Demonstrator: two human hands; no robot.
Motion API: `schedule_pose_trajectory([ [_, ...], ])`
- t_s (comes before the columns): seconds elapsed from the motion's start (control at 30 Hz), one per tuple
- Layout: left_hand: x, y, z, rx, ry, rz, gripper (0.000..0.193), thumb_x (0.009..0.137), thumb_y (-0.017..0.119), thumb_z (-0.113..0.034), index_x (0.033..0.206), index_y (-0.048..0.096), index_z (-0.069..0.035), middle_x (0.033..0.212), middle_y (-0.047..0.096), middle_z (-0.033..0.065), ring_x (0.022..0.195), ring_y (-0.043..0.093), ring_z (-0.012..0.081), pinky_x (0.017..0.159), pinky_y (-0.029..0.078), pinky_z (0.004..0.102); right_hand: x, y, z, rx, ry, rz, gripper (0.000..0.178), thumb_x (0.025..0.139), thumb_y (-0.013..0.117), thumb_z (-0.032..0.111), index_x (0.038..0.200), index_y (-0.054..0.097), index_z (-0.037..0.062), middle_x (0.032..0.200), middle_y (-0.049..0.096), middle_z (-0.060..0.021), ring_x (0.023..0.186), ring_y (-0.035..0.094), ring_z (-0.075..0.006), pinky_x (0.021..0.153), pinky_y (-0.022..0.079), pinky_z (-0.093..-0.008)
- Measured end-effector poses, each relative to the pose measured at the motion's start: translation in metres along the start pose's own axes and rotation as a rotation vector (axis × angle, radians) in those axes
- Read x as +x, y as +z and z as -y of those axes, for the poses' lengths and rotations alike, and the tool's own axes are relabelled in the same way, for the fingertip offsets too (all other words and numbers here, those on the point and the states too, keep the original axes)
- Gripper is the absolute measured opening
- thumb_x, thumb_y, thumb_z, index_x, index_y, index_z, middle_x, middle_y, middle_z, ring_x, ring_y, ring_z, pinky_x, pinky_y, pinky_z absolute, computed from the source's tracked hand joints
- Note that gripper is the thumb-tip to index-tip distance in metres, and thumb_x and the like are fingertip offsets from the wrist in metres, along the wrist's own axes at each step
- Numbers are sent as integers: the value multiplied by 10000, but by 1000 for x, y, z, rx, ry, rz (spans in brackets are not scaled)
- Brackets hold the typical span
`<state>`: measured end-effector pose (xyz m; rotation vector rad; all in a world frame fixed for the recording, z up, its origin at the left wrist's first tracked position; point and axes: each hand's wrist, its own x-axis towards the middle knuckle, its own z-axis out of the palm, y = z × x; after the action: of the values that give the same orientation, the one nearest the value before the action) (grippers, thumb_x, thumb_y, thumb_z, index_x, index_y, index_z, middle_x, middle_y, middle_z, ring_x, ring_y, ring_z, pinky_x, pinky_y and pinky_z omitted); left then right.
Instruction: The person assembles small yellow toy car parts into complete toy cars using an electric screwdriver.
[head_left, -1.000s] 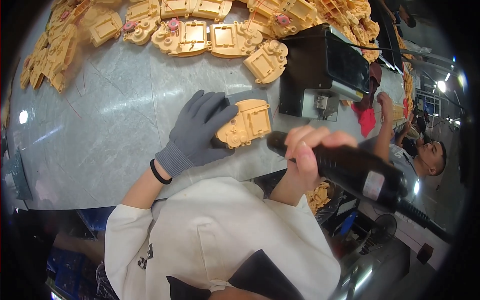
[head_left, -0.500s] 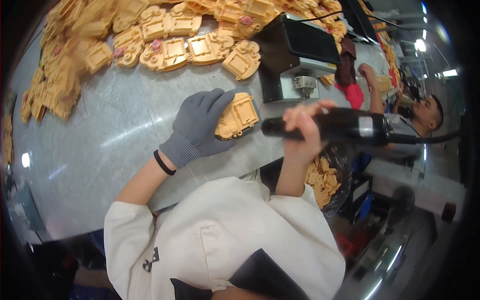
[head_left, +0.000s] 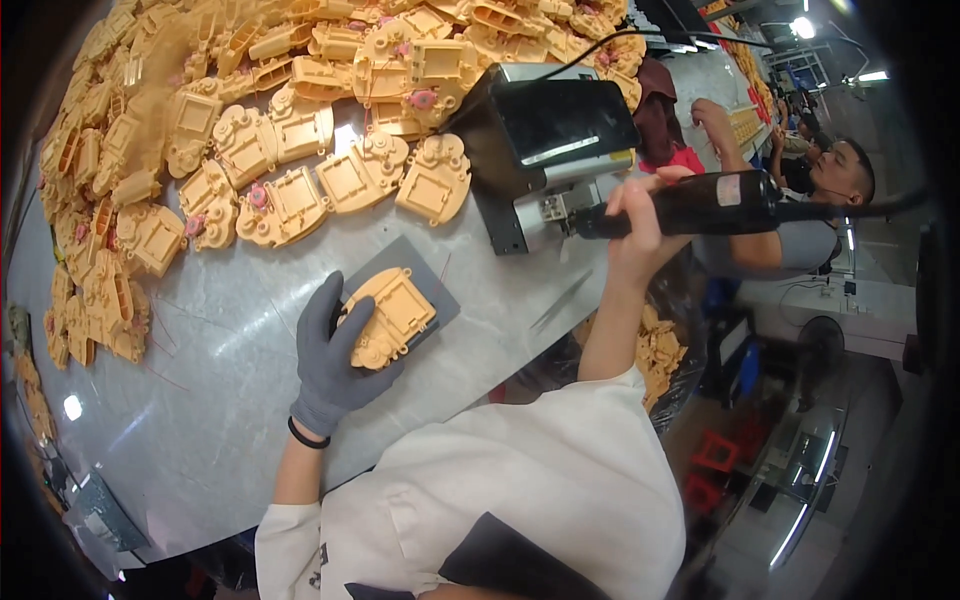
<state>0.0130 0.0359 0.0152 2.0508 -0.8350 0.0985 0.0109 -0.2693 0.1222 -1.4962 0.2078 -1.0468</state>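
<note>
My left hand (head_left: 332, 362), in a grey glove, grips a yellow plastic housing (head_left: 402, 308) by its left side. The housing lies over a dark grey pad (head_left: 447, 284) on the table, its rectangular recess facing up. In my bare right hand (head_left: 645, 222) is a black electric screwdriver (head_left: 728, 204), held almost level with its cord running off to the right. The screwdriver's tip end meets the small metal outlet at the front of a black box-shaped screw feeder (head_left: 565, 122). Whether a screw is on the tip is too small to tell.
A large heap of yellow housings (head_left: 290, 70) covers the far and left parts of the grey table (head_left: 225, 400). Right of my body, a bag (head_left: 660, 350) holds more yellow parts. A co-worker (head_left: 800, 220) sits at the right, near red stools (head_left: 712, 450).
My right hand has carried the screwdriver from beside the housing to the feeder's outlet. The left hand still holds the housing, its fingers shifted lower on it. The whole view has turned somewhat.
</note>
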Motion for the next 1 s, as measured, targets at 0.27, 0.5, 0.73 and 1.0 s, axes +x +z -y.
schedule_pose_trajectory([
  [0.27, 2, -3, 7, -13, 11, 31, 798, 522, 801, -182, 1249, 485, -91, 1344, 341, 267, 1136, 457, 375, 931, 396, 413, 3, 5, -1, -61, -15, 81, 227, 708, 547, -121, 852, 444, 20, 611, 519, -52, 495, 497, -123, 509, 429, -250],
  [0.5, 2, -7, 5, -36, 91, -16, 733, 539, 790, -281, 1199, 520, -109, 1249, 436, 257, 1032, 507, 382, 856, 434, 426, -91, 20, 51, 390, 54, 222, 496, 724, 541, -8, 1169, 324, 4, 615, 474, -59, 481, 479, -163, 525, 438, -317],
  [0.73, -16, -12, 7, 2, 75, -21, 745, 551, 791, -323, 1215, 508, -138, 1239, 435, 210, 1040, 500, 348, 882, 424, 432, -151, 71, 63, 412, 86, 540, 535, 739, 506, -15, 1232, 298, 10, 619, 479, -69, 495, 483, -181, 545, 443, -348],
  [1.0, -21, -17, 13, 5, 105, -16, 784, 548, 788, -335, 1238, 466, -151, 1244, 424, 179, 1015, 504, 325, 880, 419, 418, -160, 91, 58, 444, 58, 630, 443, 732, 568, -87, 1079, 332, 56, 599, 509, -59, 491, 494, -142, 494, 432, -266],
])
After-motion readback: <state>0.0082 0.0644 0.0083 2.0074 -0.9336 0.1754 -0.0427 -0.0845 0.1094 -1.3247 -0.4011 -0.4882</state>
